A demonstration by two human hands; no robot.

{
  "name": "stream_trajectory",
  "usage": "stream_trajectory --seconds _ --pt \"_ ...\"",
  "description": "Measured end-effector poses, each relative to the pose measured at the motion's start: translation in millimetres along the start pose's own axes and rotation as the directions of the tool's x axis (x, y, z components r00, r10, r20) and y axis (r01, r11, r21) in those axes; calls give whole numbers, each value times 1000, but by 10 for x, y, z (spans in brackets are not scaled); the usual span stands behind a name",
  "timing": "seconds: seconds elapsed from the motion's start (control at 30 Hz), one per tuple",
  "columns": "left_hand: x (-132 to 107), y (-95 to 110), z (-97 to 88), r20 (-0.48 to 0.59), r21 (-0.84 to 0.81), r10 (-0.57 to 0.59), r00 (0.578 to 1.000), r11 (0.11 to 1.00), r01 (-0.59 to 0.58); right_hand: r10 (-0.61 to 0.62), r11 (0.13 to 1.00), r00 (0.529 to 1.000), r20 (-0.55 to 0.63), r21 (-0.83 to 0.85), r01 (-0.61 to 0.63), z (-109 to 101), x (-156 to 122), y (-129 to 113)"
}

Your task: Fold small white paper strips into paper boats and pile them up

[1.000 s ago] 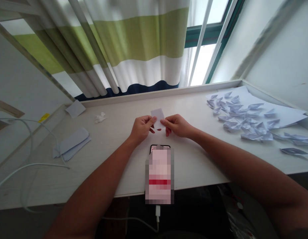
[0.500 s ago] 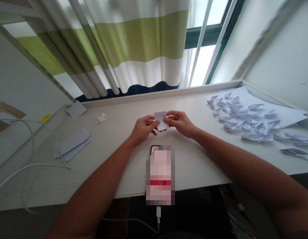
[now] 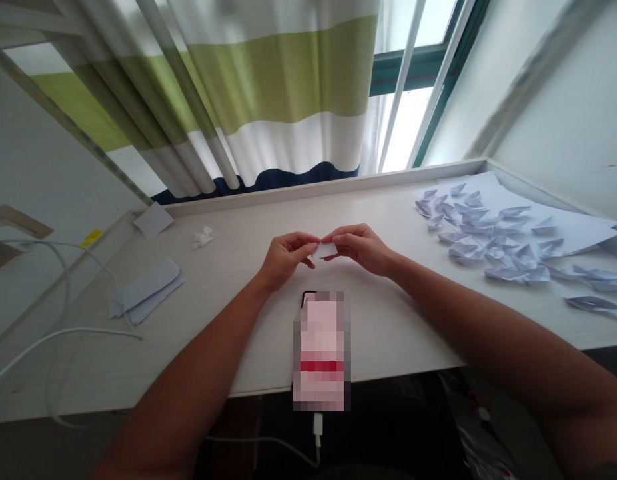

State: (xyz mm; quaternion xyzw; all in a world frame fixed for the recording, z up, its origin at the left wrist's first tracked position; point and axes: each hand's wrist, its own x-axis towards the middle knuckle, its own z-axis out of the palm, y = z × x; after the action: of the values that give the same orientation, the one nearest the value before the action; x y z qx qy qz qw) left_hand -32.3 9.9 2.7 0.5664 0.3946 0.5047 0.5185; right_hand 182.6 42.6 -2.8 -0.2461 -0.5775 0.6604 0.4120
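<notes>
A small folded piece of white paper (image 3: 324, 251) is pinched between my two hands above the white desk (image 3: 248, 333). My left hand (image 3: 287, 257) grips its left side, thumb on the near face. My right hand (image 3: 359, 248) holds the right side, with its fingertips at the paper's upper edge. Both hands are closed, and their fingers cover part of the paper. Just below them on the desk's front edge lies a phone (image 3: 321, 350), its screen blurred out.
Several folded paper boats (image 3: 488, 233) lie at the right, some on white sheets (image 3: 553, 213). To the left are stacked papers (image 3: 151, 290), a crumpled white scrap (image 3: 203, 237), a square paper (image 3: 153, 220) and white cables (image 3: 63, 340). A charging plug (image 3: 317, 425) hangs from the phone.
The upper part of the paper has been folded down, so it now shows as a short strip. My right fingers have moved left across its top edge toward my left fingertips.
</notes>
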Motion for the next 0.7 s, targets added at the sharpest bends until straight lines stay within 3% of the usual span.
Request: stream_trajectory --seconds 0.13,0.33,0.57,0.7 --pt "-3 0 -3 35 96 65 997 993 -68 -16 998 998 -63 -65 12 -4 11 29" --pt "8 2 -12 51 139 90 995 986 -96 1 972 999 -45 -234 -11 -34 6 23" --pt "1 -40 59 18 63 24 1000 998 -26 -113 991 980 -164 -95 99 79 11 -25" --pt "7 -43 47 -29 123 55 998 991 -51 -80 980 988 -130 -190 54 59 8 -11"
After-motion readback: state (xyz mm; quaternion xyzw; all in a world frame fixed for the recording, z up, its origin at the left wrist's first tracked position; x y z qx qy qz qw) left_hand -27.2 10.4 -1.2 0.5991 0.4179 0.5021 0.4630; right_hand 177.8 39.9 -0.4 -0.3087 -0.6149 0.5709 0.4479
